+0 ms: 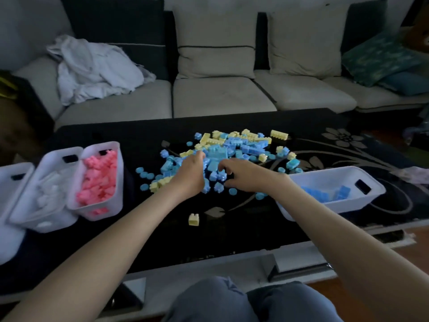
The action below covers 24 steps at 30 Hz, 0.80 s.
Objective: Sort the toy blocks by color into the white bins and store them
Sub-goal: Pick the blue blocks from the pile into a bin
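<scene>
Both hands are working in the mixed pile of blue and yellow blocks [232, 147], sitting centre frame on the black table [209, 242]. The left hand [189, 174] is reaching into the pile's left side with its fingers buried among the blocks, so can't tell whether it's gripping anything. The right hand [241, 174] is hovering just beside it, fingers [223, 168] curled claw-like over loose blue pieces at the pile's near edge; can't tell if it's actually pinching one. One lone yellow block [193, 220] is lying apart, below the pile toward the frame's bottom. At centre left, the pink-block bin [119, 182] is sitting nearly full, touching the white-block bin [46, 221] on its left, with a third bin [9, 173] showing partly at the far left edge; its contents are not readable. At centre right, the blue-block bin [325, 206] is holding a shallow layer of blue pieces, well apart from the other three. A sofa [220, 96] is filling the upper frame, with a crumpled white cloth [92, 68] lying at upper left and a green cushion [376, 59] at upper right.
</scene>
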Motion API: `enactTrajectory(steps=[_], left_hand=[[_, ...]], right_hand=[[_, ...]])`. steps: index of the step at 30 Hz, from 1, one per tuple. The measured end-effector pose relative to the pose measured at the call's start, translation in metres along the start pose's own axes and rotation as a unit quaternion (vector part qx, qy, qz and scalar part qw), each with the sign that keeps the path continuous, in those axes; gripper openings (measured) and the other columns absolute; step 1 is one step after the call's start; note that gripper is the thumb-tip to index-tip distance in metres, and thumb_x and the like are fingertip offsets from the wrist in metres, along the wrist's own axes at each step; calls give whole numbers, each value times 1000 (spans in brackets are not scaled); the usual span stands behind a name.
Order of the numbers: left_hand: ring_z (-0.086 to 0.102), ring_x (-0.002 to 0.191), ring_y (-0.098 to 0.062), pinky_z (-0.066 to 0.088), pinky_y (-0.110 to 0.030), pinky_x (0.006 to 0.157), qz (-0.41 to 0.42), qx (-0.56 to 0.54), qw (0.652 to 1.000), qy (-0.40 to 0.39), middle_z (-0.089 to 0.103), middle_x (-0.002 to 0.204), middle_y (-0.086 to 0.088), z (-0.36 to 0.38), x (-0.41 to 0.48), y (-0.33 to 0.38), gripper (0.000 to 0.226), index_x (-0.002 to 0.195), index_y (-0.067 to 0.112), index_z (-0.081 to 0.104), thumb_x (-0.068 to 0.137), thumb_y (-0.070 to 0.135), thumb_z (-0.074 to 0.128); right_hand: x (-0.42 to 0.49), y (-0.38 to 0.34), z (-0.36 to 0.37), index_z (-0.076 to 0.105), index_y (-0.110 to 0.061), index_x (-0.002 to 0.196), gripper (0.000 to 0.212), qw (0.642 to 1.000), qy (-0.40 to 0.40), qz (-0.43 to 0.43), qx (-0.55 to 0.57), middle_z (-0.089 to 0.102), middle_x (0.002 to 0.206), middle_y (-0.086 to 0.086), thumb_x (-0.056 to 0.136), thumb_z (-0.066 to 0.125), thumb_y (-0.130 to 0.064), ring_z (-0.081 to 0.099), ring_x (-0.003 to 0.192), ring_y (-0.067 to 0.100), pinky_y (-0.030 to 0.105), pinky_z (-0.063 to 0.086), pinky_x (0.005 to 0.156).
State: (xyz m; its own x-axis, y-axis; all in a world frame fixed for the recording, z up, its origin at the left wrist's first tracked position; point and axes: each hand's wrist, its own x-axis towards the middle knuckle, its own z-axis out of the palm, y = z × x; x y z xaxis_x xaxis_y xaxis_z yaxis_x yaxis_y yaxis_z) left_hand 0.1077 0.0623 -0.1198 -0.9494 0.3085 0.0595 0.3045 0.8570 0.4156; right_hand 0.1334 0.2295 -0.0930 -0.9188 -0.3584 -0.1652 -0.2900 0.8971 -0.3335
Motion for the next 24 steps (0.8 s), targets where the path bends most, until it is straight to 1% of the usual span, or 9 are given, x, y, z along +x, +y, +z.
enactTrajectory(steps=[3, 5, 8, 11, 15, 17, 20, 22, 24], left_hand=[[38, 122, -29, 39, -37, 96, 13, 91, 996, 21, 42, 129, -12, -8, -13, -36, 38, 133, 8, 38, 96, 13, 45], [37, 123, -27, 38, -34, 96, 51, 123, 990, 45, 43, 129, -9, -9, -23, -51, 36, 132, 10, 44, 97, 15, 43], [40, 119, -23, 41, -31, 93, 115, 99, 985, 78, 47, 124, -6, -7, -35, -55, 37, 132, 13, 48, 95, 14, 45], [41, 116, -20, 38, -27, 89, 146, 109, 982, 50, 49, 119, -4, 1, -36, -51, 35, 128, 14, 50, 94, 18, 48], [42, 115, -17, 38, -25, 88, 101, 33, 994, 12, 46, 117, -3, 6, -29, -49, 29, 124, 13, 50, 95, 16, 48], [47, 109, -15, 41, -26, 89, 90, -3, 996, 18, 47, 118, -1, 6, -29, -51, 29, 124, 14, 51, 95, 15, 49], [51, 96, -12, 43, -24, 86, 79, -20, 996, 45, 45, 115, 0, 8, -34, -60, 28, 120, 14, 53, 93, 22, 56], [50, 89, -11, 42, -21, 81, 81, -38, 992, 85, 43, 112, 2, 8, -36, -66, 28, 116, 13, 56, 91, 24, 61], [48, 97, -11, 41, -20, 84, 82, -31, 990, 108, 41, 112, 3, 9, -36, -70, 32, 115, 13, 57, 87, 28, 66]], right_hand=[[14, -16, 26, 32, -21, 130, 55, 998, -4, 9, -58, 38, 129, 6, 88, 60, -43, 38, 121, 27, 40, 38, 97], [21, -23, 38, 27, -18, 132, 63, 994, 11, 32, -108, 33, 132, 9, 88, 55, -53, 34, 125, 30, 41, 36, 98], [28, -27, 50, 28, -15, 128, 57, 994, 22, 32, -106, 32, 130, 9, 90, 53, -49, 36, 123, 31, 41, 38, 96], [29, -28, 59, 32, -14, 121, 50, 998, 40, 19, -36, 36, 123, 8, 89, 57, -44, 38, 117, 28, 40, 42, 94], [29, -33, 75, 35, -11, 116, 33, 993, 113, -9, -10, 44, 116, 9, 94, 53, -28, 47, 109, 28, 37, 45, 79], [29, -33, 78, 35, -11, 108, 21, 991, 129, -23, 4, 46, 110, 9, 95, 50, -18, 51, 102, 28, 36, 43, 72], [28, -31, 74, 33, -15, 98, 17, 988, 125, -30, 83, 46, 95, 3, 95, 50, -16, 50, 83, 24, 34, 40, 67], [27, -30, 68, 34, -17, 100, 17, 972, 157, -33, 169, 44, 87, -3, 95, 50, -17, 46, 74, 16, 26, 37, 64], [25, -30, 60, 38, -21, 107, 16, 950, 207, -16, 234, 44, 89, -7, 95, 49, -17, 45, 74, 8, 21, 36, 63]])
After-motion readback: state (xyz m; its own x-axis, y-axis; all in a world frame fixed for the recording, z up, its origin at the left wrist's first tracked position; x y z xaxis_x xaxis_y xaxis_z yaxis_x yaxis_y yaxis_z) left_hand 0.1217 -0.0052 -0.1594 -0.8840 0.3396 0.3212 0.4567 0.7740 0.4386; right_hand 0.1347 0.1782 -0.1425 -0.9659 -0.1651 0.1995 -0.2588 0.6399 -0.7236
